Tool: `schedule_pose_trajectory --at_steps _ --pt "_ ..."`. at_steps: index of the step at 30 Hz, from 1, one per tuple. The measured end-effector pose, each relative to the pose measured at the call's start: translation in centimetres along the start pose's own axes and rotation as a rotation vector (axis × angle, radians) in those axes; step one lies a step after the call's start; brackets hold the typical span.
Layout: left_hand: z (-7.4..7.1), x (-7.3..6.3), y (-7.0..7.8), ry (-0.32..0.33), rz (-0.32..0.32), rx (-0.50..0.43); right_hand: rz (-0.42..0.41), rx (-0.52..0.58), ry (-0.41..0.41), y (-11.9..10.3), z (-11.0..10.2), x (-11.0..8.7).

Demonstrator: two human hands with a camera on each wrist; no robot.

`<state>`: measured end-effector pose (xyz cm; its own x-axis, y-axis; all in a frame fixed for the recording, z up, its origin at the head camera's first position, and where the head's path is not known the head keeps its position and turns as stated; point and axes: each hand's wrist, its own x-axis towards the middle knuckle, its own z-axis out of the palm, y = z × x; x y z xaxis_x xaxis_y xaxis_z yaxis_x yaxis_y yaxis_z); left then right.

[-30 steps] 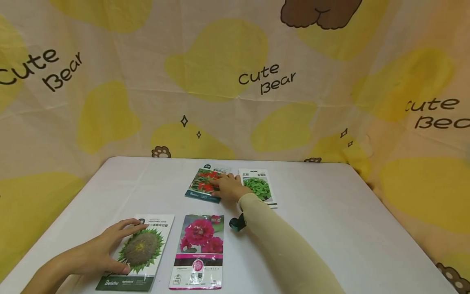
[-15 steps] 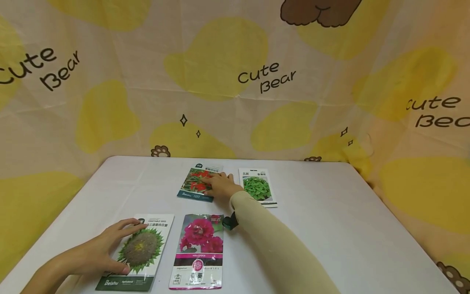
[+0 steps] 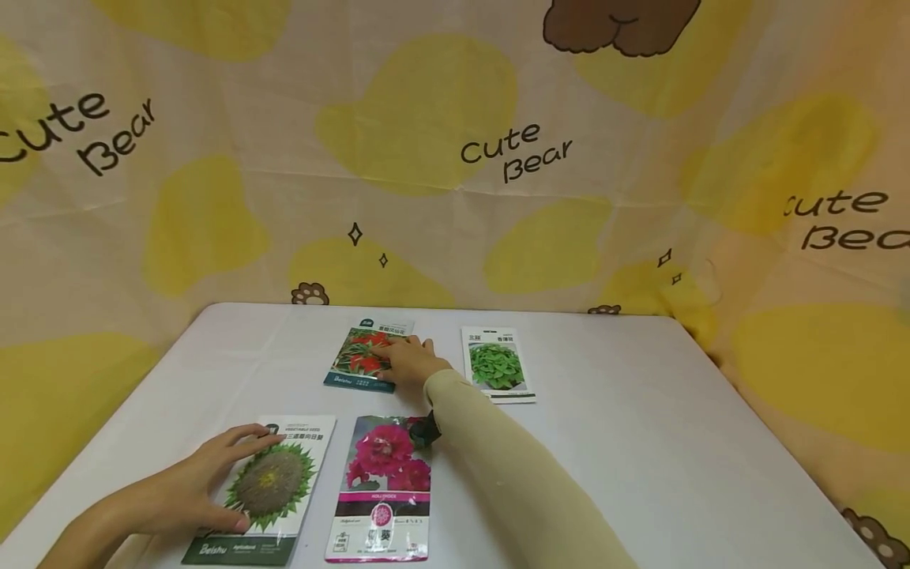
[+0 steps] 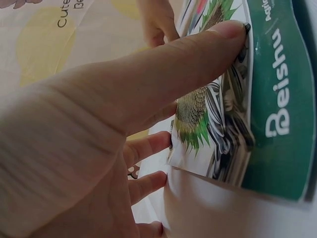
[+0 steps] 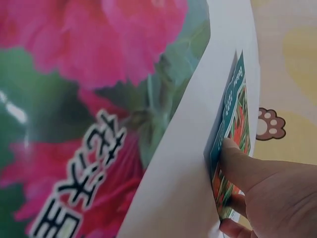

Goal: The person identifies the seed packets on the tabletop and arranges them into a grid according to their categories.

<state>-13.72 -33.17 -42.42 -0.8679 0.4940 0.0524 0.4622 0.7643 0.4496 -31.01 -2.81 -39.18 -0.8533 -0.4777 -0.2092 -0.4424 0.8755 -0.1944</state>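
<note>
In the head view, my left hand point(image 3: 188, 486) rests on a sunflower seed packet point(image 3: 273, 482) at the front left. Its thumb lies on the packet's face and its fingers spread along the left side, as the left wrist view shows. Further back, my right hand point(image 3: 411, 365) touches a seed packet with red flowers point(image 3: 353, 359), fingers reaching over its right part. The right wrist view has the thumb on that packet's green band. A pink hollyhock seed packet point(image 3: 380, 498) lies between the arms, its top right corner partly covered by a dark wrist device point(image 3: 424, 431).
A seed packet with green leaves point(image 3: 496, 367) lies at the back, right of the red-flower packet. All the packets are on a white table point(image 3: 640, 442). A patterned yellow cloth point(image 3: 419, 118) hangs behind the table and along its sides.
My right hand has slid the red-flower packet to the left, away from the green-leaf packet. The left hand and the other packets have stayed in place.
</note>
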Motion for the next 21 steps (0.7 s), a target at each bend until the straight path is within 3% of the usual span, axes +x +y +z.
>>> schedule_pose_trajectory --at_steps 21 --pt "-0.1 -0.1 0.1 -0.018 -0.014 0.007 0.005 0.003 0.015 -2.5 0.5 1.3"
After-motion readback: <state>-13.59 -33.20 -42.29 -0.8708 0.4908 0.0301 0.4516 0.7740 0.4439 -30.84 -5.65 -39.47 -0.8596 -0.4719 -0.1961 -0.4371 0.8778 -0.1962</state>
